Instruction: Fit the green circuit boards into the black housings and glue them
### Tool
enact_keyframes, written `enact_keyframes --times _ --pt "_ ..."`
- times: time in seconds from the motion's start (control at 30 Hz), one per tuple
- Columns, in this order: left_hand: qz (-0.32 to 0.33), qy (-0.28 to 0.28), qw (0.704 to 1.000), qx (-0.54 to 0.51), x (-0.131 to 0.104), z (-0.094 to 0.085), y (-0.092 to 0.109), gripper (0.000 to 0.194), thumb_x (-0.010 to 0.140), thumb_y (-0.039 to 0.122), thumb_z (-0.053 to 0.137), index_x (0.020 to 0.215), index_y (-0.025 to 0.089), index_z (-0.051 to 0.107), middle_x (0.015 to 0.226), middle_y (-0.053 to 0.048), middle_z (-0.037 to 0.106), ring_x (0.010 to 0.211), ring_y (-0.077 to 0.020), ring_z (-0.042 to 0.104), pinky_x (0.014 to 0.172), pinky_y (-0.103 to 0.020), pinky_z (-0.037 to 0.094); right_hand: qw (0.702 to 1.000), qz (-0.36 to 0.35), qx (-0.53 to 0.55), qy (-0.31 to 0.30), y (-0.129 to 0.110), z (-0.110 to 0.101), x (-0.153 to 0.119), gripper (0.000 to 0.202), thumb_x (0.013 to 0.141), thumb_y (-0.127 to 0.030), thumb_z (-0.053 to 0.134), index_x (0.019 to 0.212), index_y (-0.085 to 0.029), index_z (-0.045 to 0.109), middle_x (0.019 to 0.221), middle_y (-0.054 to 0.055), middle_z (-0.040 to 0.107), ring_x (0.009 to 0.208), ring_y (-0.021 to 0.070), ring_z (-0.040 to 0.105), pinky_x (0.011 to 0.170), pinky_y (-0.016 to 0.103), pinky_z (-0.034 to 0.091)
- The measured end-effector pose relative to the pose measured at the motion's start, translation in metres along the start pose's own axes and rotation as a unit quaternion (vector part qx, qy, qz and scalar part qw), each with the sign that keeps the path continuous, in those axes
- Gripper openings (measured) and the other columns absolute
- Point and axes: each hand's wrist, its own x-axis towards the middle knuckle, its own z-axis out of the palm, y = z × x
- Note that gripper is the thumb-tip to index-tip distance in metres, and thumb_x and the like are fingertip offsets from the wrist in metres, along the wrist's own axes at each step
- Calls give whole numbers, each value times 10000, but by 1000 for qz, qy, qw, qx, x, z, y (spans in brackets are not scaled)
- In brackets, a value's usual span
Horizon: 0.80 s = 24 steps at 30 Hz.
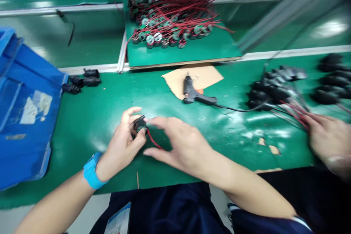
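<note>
My left hand pinches a small round black part with a red wire between thumb and fingers, above the green worktop. A blue band circles that wrist. My right hand is just right of the part, thumb and fingers spread apart. Its index fingertip is at the part's edge, touching or nearly so; I cannot tell which. The red wire curves down toward the gap between its thumb and fingers. A black glue gun lies beyond my hands on a piece of cardboard.
A raised green board bears a heap of red-wired round parts. At left stand a blue bin and several black housings. On the right, another person's hand holds wires by blurred black parts.
</note>
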Motion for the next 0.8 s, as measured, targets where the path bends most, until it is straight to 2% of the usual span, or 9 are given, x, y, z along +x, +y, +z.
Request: enact_keyframes --times 0.1,0.2,0.3,0.37,0.47,0.53,0.6,0.7,0.8 --pt "12 13 998 65 -6 -3 -5 477 973 330 572 1410 232 406 1257 -104 677 1070 -203 720 872 -286 607 988 -41 -148 -18 -10 10 2 347 1029 -263 516 1363 -171 505 1202 107 701 969 216 656 763 344 585" --pt "43 -2 988 146 -4 -8 -17 517 984 448 535 1447 237 443 1420 -127 607 1145 -263 712 811 -285 632 975 -64 -212 -29 -12 6 4 322 1042 -144 390 1310 -189 564 1085 46 704 860 161 613 612 288 517" --pt "50 -35 981 185 -4 -8 -23 575 1000 512 483 1520 279 412 1525 -102 543 1244 -295 672 871 -318 634 970 -67 -231 -39 -14 -2 -1 304 1050 -138 372 1256 -189 590 978 23 686 809 154 585 505 284 420" --pt "43 -69 981 174 -6 -5 -22 645 992 527 502 1573 296 343 1499 -96 581 1252 -296 670 959 -358 611 970 -61 -230 -47 -15 -2 -10 282 1055 -156 381 1243 -184 589 990 33 684 813 162 593 490 284 404" --pt "17 -134 986 96 -8 0 -18 779 966 530 569 1625 321 209 1434 -104 642 1170 -282 717 934 -360 623 986 -47 -156 -36 -7 -3 -26 195 1036 -212 468 1172 -183 604 1086 48 704 870 161 644 611 286 517" --pt "5 -127 991 47 -7 1 -15 787 964 540 572 1625 348 191 1492 -107 591 1167 -273 713 892 -335 630 997 15 -71 32 10 -15 -40 162 960 -230 597 1118 -200 620 1103 37 728 937 151 685 774 277 573" --pt "-6 -82 996 32 -5 1 -13 732 965 555 563 1600 356 258 1525 -105 556 1187 -267 694 893 -323 619 981 129 -28 145 36 -42 -57 212 867 -244 700 1068 -225 633 1087 16 745 975 153 710 864 271 580" --pt "-37 -48 998 36 -2 2 -13 647 955 580 567 1523 319 401 1439 -111 628 1162 -266 700 896 -327 608 918 257 -89 287 94 -97 -86 262 909 -322 664 1137 -219 589 1151 66 716 1016 193 703 879 334 586" --pt "-50 -52 997 27 0 3 -14 588 958 599 545 1459 298 480 1395 -101 660 1146 -262 708 888 -331 611 829 363 -166 391 159 -147 -111 373 913 -289 647 1253 -186 536 1183 120 680 1065 240 670 966 430 545"
